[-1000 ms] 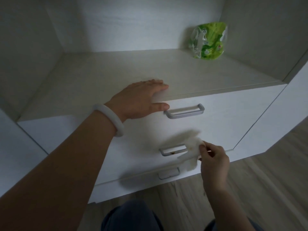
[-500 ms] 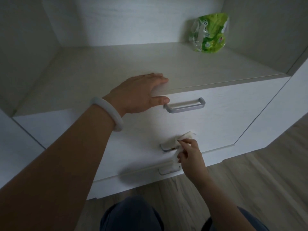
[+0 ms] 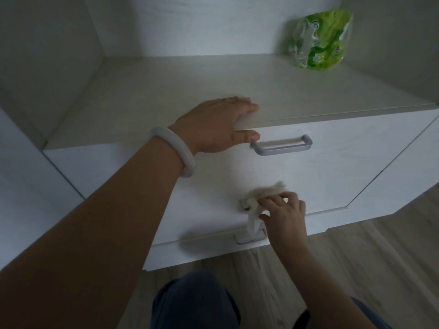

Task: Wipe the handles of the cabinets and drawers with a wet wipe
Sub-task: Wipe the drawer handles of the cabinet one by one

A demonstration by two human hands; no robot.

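Down in the head view, the right hand (image 3: 283,213) is pinching a crumpled wet wipe (image 3: 257,204) between curled fingers and thumb, and the wipe is bunching against the middle drawer handle (image 3: 245,203), which is showing only at its left end just beyond the fingertips. Part of the wipe is hanging below the hand, touching the lowest handle (image 3: 249,238). Above and to the left, the left hand (image 3: 217,125) is lying flat with straight fingers on the cabinet top (image 3: 190,86), its thumb pointing at the top drawer handle (image 3: 281,146) just beside it. A white bangle (image 3: 177,150) is sitting on that wrist. Far beyond both hands, a green wipe packet (image 3: 319,40) is standing at the back right corner.
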